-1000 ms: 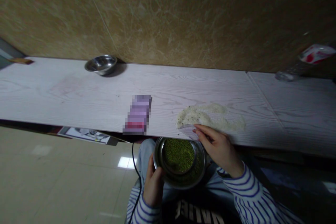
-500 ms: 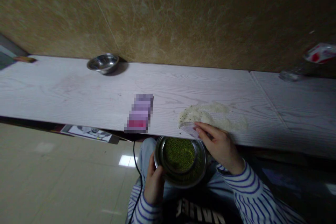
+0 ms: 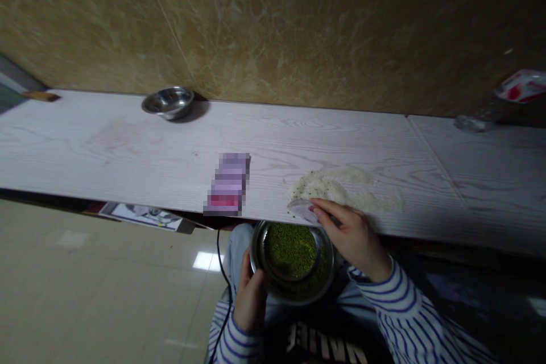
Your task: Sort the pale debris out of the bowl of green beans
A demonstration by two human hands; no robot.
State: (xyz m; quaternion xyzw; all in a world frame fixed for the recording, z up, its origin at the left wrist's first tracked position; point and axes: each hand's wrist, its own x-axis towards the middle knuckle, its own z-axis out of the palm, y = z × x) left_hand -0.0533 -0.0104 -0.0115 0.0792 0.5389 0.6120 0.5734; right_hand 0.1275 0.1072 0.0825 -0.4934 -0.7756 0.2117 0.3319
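Note:
My left hand (image 3: pixel 251 298) grips the rim of a steel bowl (image 3: pixel 327 273) in my lap, below the table edge. Green mung beans (image 3: pixel 292 247) lie in the bowl. My right hand (image 3: pixel 347 233) is closed, with thumb and fingers pinching a thin, pale, see-through piece with a rounded edge (image 3: pixel 301 209); its exact kind is unclear. That piece rests at the table's front edge, just above the bowl. Behind it spreads a low heap of white rice-like grains (image 3: pixel 358 185), mixed with dark specks on its left side.
A pixelated purple phone-shaped item (image 3: pixel 228 182) lies left of the grains on the pale wooden table (image 3: pixel 106 148). Farther back stands a small steel bowl (image 3: pixel 168 103). A clear plastic bottle (image 3: pixel 499 105) is at the right by the wall. A black cable (image 3: pixel 220 261) hangs below.
My right hand has slid slightly left along the table edge with the pale piece. My left hand and the bowl have hardly moved.

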